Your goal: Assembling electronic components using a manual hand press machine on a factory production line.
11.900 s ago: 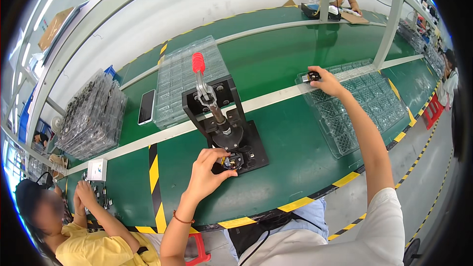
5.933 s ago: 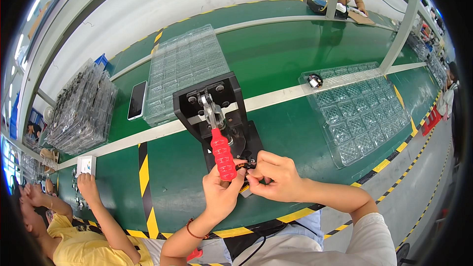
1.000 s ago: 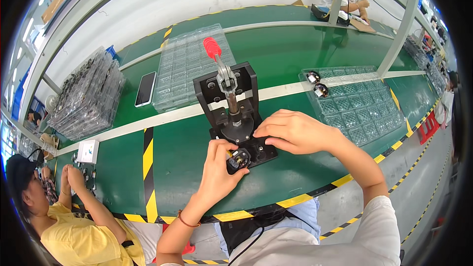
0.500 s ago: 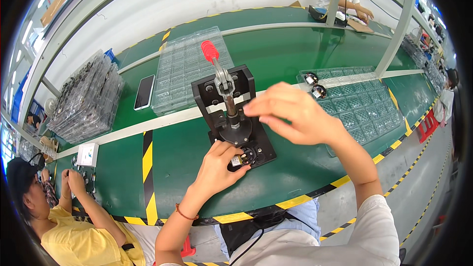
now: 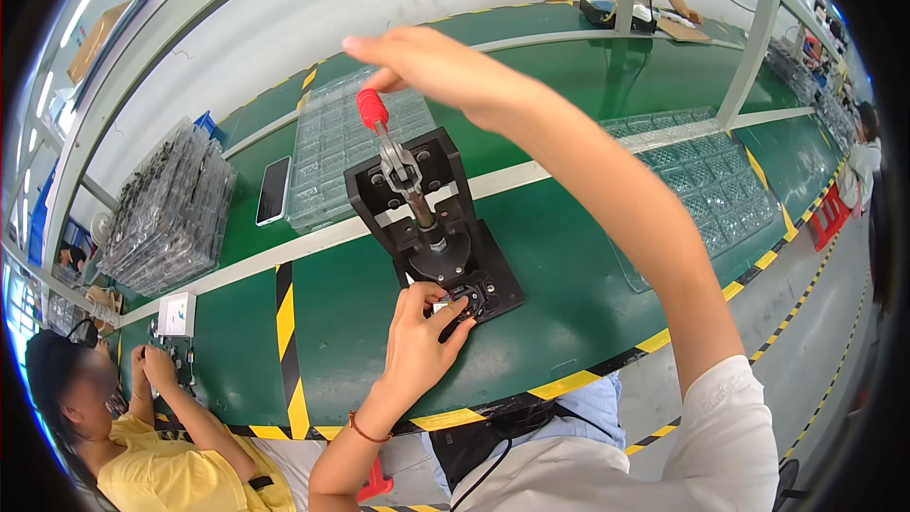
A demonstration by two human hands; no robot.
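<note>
Two hands at one black press [image 5: 431, 228]: my right hand [image 5: 436, 71] hovers up at its red handle [image 5: 372, 109], fingers loosely curled and touching the knob but not clamped on it. Below, my left hand [image 5: 417, 341] pinches a small black part [image 5: 466, 301] seated on the press base.

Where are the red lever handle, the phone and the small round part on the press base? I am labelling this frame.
red lever handle [image 5: 372, 108], head view, on the red grip's middle.
phone [image 5: 273, 190], head view, centre of its dark screen.
small round part [image 5: 470, 299], head view, on its dark top, beside the left hand's fingertips.
</note>
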